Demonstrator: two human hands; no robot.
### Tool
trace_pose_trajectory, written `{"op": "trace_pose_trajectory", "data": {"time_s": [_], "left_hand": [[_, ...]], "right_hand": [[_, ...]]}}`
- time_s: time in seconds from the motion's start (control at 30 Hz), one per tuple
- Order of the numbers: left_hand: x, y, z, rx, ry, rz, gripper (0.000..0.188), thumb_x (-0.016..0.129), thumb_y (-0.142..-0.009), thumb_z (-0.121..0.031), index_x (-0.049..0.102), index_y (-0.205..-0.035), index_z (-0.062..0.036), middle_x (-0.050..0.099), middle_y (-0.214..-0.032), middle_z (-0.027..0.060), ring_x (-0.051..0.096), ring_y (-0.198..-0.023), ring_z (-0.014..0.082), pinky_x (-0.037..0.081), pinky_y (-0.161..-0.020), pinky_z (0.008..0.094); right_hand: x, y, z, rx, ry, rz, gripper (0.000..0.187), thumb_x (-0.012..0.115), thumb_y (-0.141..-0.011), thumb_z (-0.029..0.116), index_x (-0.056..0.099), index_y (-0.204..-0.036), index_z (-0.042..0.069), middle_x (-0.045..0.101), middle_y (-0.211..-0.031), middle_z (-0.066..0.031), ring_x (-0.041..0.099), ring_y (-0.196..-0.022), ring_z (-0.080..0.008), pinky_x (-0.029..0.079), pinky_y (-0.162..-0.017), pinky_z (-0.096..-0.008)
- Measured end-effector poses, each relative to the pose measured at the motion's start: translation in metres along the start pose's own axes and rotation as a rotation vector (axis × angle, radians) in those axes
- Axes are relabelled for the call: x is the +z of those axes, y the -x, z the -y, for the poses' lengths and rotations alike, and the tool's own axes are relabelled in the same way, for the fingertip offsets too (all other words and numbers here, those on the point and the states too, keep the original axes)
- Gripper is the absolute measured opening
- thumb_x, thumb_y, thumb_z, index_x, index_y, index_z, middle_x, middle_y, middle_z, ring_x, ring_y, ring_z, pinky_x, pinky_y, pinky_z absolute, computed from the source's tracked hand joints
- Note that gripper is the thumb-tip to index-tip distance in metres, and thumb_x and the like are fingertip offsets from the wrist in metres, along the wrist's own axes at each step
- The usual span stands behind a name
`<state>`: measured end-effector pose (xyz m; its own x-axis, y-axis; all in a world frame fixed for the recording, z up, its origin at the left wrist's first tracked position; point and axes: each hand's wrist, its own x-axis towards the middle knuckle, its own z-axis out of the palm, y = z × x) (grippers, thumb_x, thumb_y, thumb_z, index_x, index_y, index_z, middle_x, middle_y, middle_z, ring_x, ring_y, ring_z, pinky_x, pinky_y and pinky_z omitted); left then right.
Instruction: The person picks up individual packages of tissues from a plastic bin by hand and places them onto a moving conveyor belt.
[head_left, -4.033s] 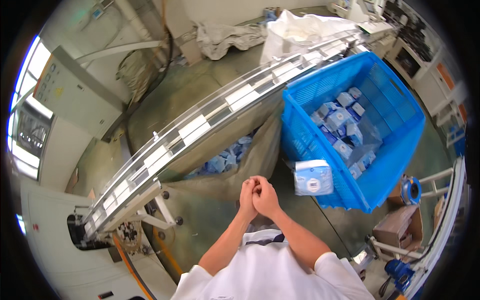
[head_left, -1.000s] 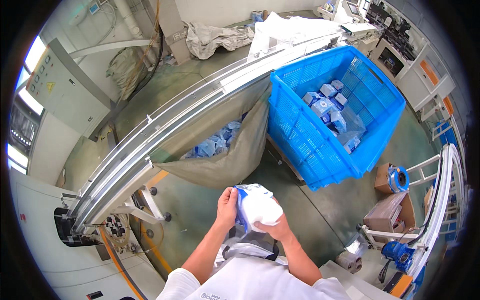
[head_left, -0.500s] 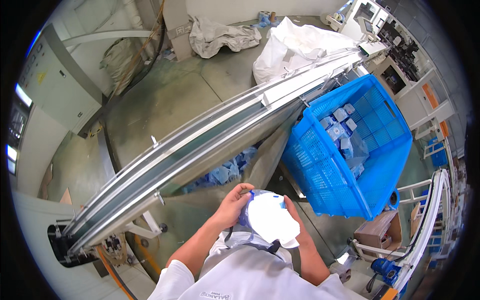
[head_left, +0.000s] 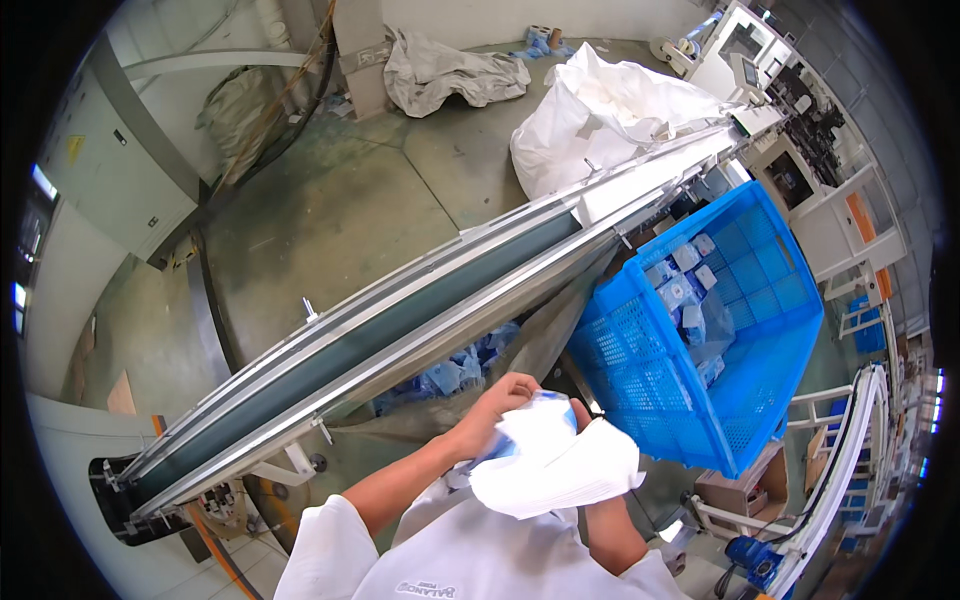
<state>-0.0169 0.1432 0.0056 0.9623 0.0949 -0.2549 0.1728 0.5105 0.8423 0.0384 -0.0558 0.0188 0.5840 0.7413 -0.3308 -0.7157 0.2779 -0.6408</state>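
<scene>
In front of my chest, a stack of white paper tissues [head_left: 555, 465] spreads out of a blue-and-white plastic wrapper [head_left: 500, 443]. My left hand [head_left: 498, 408] grips the wrapper's upper left side, its fingers bent over the top. On the far side of the tissues, my right hand [head_left: 581, 413] shows only a bit near the upper right edge; the tissues cover the rest. It appears closed on the stack from behind. The tissues look bent and loosely fanned, hanging toward my shirt.
Ahead, a conveyor [head_left: 400, 335] with a dark green belt runs from lower left to upper right. A blue crate [head_left: 650, 375] with several tissue packs stands at right. Under the conveyor, a grey cloth sling [head_left: 540, 345] holds blue-and-white packs. Beyond it sits a white sack [head_left: 570, 140].
The tissues have spread wider and swung down and right, with more showing outside the wrapper. My left hand has shifted right and slightly up. The view has turned a little.
</scene>
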Motion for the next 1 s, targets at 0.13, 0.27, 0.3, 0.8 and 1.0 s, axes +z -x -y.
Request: {"op": "trace_pose_trajectory", "data": {"time_s": [0.13, 0.27, 0.3, 0.8, 1.0], "left_hand": [[-0.011, 0.003, -0.015, 0.534, -0.635, -0.164, 0.026, 0.056, -0.084, -0.002, 0.054, -0.109, 0.0001, 0.050, -0.110, 0.0083, 0.050, -0.105, 0.0193, 0.044, -0.088, 0.0301], [-0.010, 0.019, -0.072, 0.171, -0.223, 0.004, 0.026, 0.045, -0.099, -0.017, 0.056, -0.114, 0.0012, 0.061, -0.096, 0.0080, 0.057, -0.092, 0.0158, 0.047, -0.084, 0.0332], [-0.008, 0.020, -0.073, 0.102, -0.375, 0.142, 0.037, 0.050, -0.096, -0.025, 0.052, -0.122, 0.0010, 0.060, -0.107, 0.0138, 0.057, -0.099, 0.0213, 0.046, -0.088, 0.0352], [0.060, 0.035, 0.048, 0.181, -0.124, -0.578, 0.080, 0.081, -0.063, -0.006, 0.040, -0.131, -0.0020, 0.054, -0.122, 0.0104, 0.053, -0.113, 0.0203, 0.044, -0.095, 0.0368], [0.038, 0.082, 0.090, 0.410, 0.145, -0.921, 0.075, 0.080, -0.066, -0.010, 0.040, -0.129, 0.0014, 0.056, -0.118, 0.0107, 0.058, -0.107, 0.0233, 0.049, -0.091, 0.0384]], "right_hand": [[0.012, -0.025, 0.017, -0.005, -0.296, 0.145, 0.068, 0.061, -0.089, 0.027, 0.028, -0.146, 0.012, 0.041, -0.142, -0.0128, 0.049, -0.124, -0.0289, 0.045, -0.100, -0.0432], [-0.025, -0.041, 0.022, -0.026, -0.082, 0.370, 0.092, 0.077, -0.069, 0.006, 0.026, -0.146, 0.011, 0.043, -0.140, -0.0120, 0.048, -0.124, -0.0286, 0.044, -0.100, -0.0424], [-0.030, -0.043, 0.026, -0.008, -0.027, 0.320, 0.097, 0.077, -0.065, 0.002, 0.025, -0.147, 0.011, 0.044, -0.139, -0.0113, 0.048, -0.124, -0.0281, 0.043, -0.101, -0.0418], [-0.034, -0.044, 0.041, 0.214, -0.045, 0.358, 0.072, 0.042, -0.095, 0.051, 0.029, -0.143, 0.000, 0.041, -0.140, -0.0129, 0.041, -0.127, -0.0251, 0.030, -0.108, -0.0411], [-0.034, -0.063, 0.021, 0.545, -0.104, 0.082, 0.064, 0.030, -0.097, 0.050, 0.038, -0.139, 0.001, 0.045, -0.136, -0.0124, 0.042, -0.126, -0.0269, 0.027, -0.109, -0.0430]]}}
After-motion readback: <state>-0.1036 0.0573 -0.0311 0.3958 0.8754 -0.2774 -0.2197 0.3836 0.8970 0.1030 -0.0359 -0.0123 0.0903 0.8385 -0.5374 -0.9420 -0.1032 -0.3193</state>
